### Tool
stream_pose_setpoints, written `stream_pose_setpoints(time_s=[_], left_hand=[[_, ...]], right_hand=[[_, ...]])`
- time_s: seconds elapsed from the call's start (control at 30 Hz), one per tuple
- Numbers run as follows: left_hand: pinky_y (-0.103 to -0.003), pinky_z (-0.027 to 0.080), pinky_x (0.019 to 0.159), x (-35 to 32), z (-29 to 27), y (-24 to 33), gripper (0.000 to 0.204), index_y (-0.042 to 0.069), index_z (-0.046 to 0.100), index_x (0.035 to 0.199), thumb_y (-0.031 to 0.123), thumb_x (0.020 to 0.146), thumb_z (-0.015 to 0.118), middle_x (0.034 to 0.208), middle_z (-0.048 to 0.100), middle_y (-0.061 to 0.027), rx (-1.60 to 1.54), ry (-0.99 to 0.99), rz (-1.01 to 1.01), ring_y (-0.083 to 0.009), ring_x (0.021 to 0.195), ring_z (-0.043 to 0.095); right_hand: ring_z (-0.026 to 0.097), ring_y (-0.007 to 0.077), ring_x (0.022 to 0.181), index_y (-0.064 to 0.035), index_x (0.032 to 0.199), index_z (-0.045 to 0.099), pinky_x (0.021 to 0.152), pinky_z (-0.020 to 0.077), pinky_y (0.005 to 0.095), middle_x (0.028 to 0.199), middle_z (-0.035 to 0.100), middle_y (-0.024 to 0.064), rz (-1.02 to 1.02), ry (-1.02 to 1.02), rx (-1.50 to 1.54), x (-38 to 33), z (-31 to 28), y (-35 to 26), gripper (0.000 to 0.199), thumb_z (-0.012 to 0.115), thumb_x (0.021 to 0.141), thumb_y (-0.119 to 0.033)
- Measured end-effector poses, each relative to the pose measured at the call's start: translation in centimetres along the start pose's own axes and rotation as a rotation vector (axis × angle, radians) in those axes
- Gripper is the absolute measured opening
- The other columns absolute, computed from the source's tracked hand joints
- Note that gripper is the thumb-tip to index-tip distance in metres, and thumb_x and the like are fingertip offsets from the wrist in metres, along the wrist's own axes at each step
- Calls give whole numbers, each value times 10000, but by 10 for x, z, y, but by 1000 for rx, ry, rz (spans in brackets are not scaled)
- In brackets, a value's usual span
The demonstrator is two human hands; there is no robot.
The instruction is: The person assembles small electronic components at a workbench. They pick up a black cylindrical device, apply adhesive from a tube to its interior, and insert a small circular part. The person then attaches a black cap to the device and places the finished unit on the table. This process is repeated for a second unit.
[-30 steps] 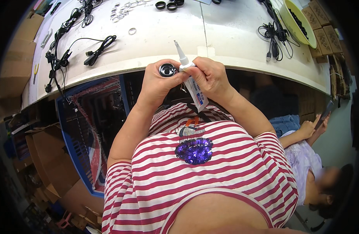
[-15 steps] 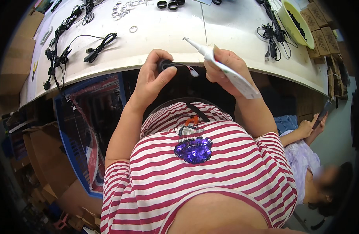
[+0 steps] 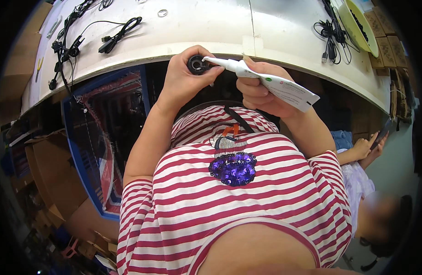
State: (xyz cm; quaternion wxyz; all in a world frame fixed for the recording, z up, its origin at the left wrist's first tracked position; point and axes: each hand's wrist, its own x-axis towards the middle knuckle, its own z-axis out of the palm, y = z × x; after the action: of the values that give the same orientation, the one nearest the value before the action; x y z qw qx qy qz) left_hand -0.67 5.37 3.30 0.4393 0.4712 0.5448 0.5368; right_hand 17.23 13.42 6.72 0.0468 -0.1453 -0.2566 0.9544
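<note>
The left hand [image 3: 183, 80] gripped a small black round ring-shaped part [image 3: 198, 64] at the white counter [image 3: 211, 27] edge. The right hand [image 3: 261, 94] clasped a white squeezable plastic tube [image 3: 270, 82], its nozzle touching the part from three o'clock. Black coiled cables [image 3: 114, 34] lay at ten o'clock, a yellow-green bowl [image 3: 357, 25] at two o'clock.

a white worktable [image 3: 211, 27] with a curved front edge carries black cables [image 3: 114, 34] at its left, a small metal ring [image 3: 162, 13] near the middle, another black cable bundle [image 3: 330, 34] and a yellow-green bowl [image 3: 357, 23] at its right.
</note>
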Motion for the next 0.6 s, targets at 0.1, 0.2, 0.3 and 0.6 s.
stream_pose_setpoints(time_s=[0.1, 0.2, 0.3, 0.6], left_hand=[[-177, 397, 594, 1, -2, -5, 109, 29, 571, 788, -13, 714, 638, 698, 558, 20, 56, 10, 65, -35, 662, 496], [-177, 399, 605, 1, -4, -5, 120, 29, 577, 790, -32, 700, 628, 707, 560, 26, 67, -2, 65, -35, 669, 493], [-174, 399, 610, 2, -4, -8, 133, 30, 581, 796, -42, 692, 622, 722, 560, 28, 57, -2, 79, -34, 672, 487], [-189, 432, 617, 2, 0, -9, 145, 13, 613, 838, -33, 702, 637, 754, 618, -19, 25, 29, 101, -55, 682, 539]], right_hand=[[248, 35, 375, -78, 712, 442, 367, 223, 186, 511, 371, -29, 33, 20, -5, 5, -2, 3, 349, 391, 951, -327], [254, 35, 373, -87, 691, 423, 371, 234, 192, 505, 368, -33, 55, 58, -25, 8, -2, 5, 369, 361, 957, -334], [264, 35, 370, -104, 657, 386, 384, 256, 200, 492, 361, -37, 87, 122, -84, 10, 3, 3, 397, 303, 971, -332], [397, 31, 467, -6, 849, 599, 412, 288, 155, 590, 507, -11, 29, 291, -497, 15, 9, -1, 315, 511, 903, -304]])
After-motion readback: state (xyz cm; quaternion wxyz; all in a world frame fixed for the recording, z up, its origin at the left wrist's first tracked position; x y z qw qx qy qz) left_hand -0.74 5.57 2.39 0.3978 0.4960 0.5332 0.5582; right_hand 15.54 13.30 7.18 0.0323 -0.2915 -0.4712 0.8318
